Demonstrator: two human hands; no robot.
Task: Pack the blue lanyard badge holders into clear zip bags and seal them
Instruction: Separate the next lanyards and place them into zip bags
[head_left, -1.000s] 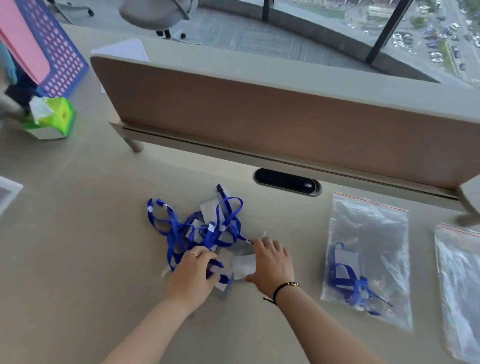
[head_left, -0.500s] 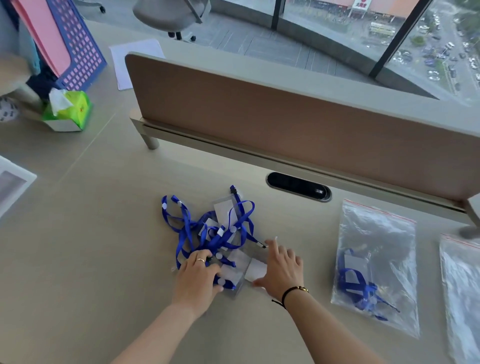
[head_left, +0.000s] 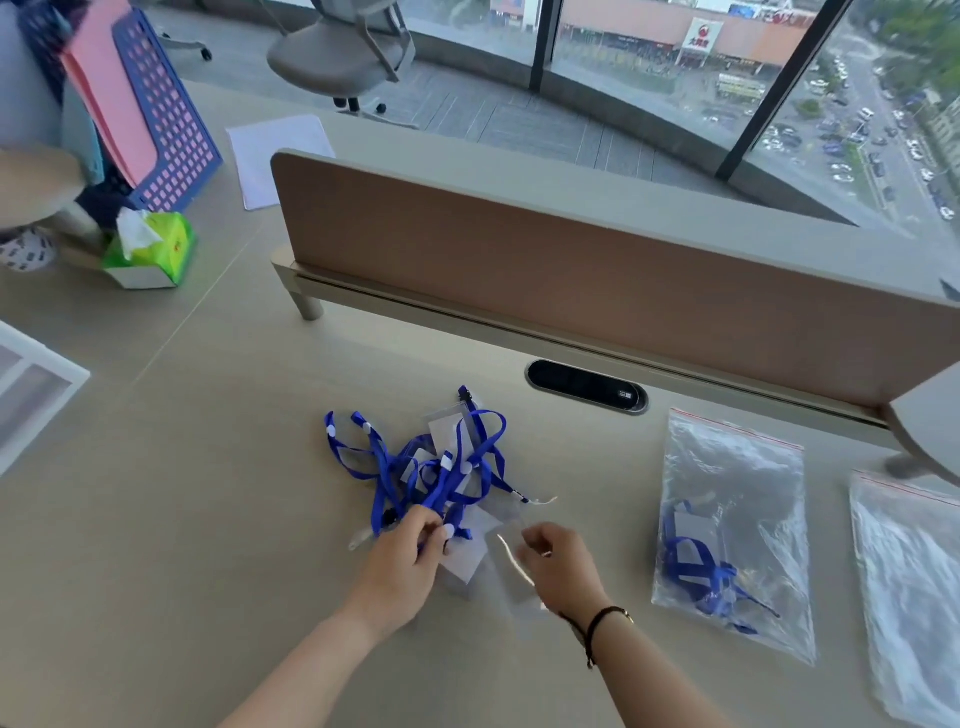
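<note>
Beige counter (head_left: 156, 519) carries a tangled pile of blue lanyards (head_left: 426, 467). Since a moment ago both hands have lifted off flat: the left hand (head_left: 402, 564) now pinches a strap, the right hand (head_left: 558, 558) grips a clear badge holder (head_left: 511, 569). One zip bag (head_left: 737, 493) lies to the right, already holding a lanyard.

Soft, even daylight comes through the large windows (head_left: 649, 62) behind the desk divider (head_left: 571, 270), bright without being harsh. Shadows on the desk (head_left: 182, 519) are faint and diffuse. The clear zip bags (head_left: 737, 499) near the desk's right edge catch pale glare. Wide-angle distortion bends straight lines toward the frame edges. The hands show slight motion blur, and the far-left corner is smeared.
</note>
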